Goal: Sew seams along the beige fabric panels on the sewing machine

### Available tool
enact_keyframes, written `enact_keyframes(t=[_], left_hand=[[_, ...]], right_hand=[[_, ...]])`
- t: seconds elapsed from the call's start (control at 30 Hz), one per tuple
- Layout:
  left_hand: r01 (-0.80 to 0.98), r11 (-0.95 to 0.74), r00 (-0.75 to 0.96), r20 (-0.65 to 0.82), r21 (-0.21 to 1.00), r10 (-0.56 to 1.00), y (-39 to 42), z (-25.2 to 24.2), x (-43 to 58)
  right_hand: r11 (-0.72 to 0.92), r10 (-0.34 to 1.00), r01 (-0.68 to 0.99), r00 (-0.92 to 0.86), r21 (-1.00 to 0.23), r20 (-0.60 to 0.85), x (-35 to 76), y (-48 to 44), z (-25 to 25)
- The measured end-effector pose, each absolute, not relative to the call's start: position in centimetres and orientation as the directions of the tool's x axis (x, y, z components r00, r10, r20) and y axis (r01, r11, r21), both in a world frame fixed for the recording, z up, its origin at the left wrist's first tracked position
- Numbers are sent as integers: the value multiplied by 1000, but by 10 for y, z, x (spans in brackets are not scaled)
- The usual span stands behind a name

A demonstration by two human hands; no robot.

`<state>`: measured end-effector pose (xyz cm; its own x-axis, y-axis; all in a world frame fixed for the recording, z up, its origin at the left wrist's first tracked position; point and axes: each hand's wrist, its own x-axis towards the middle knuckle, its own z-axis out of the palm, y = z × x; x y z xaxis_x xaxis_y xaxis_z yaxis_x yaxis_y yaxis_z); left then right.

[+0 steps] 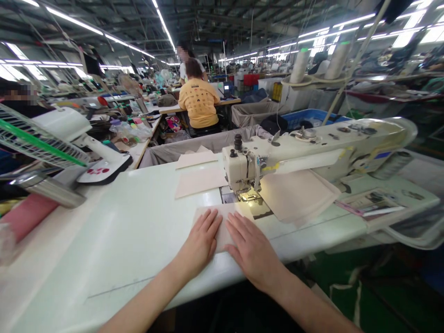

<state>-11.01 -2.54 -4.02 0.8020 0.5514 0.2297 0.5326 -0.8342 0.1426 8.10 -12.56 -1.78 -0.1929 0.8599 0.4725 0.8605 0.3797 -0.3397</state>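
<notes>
A small beige fabric piece [222, 231] lies on the pale table in front of the sewing machine [242, 169]. My left hand [201, 240] rests flat on its left part, fingers extended. On its right part lies my right hand [251, 245], palm down with the fingers stretched out. The fabric's far edge is close to the lit presser foot [249, 196]. Left of the machine head are more beige pieces [199, 182], and a larger beige panel [298, 194] lies under the machine arm.
A white fan [100, 159] and a metal flask [52, 188] stand at the left. Thread cones [300, 67] rise behind the machine. A person in a yellow shirt [199, 102] sits beyond a grey cloth bin [187, 150]. A booklet [373, 203] lies at the right.
</notes>
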Motion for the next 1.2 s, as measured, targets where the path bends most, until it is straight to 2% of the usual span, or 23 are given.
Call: enact_keyframes(t=[0.1,0.23,0.37,0.47,0.63,0.77,1.2], left_hand=[[563,-820,787,236,99,569,-27,-43,-109],[627,-779,747,264,27,610,-29,-48,-111],[670,-742,713,276,5,645,-31,-45,-112],[676,-736,703,275,29,656,-32,-33,-98],[472,-867,855,159,160,494,-25,-16,-58],[432,-878,882,107,207,459,-15,-16,-50],[428,-884,890,84,186,448,-2,-14,-55]], right_hand=[[389,867,876,-245,-284,434,94,-127,-31],[338,905,884,-212,-323,368,106,-128,-42],[287,914,901,-155,-326,374,115,-128,-45],[284,912,904,-151,-319,382,122,-128,-47],[283,914,900,-149,-331,376,127,-127,-48],[253,924,896,-112,-364,366,127,-123,-47],[245,925,897,-102,-367,367,126,-113,-46]])
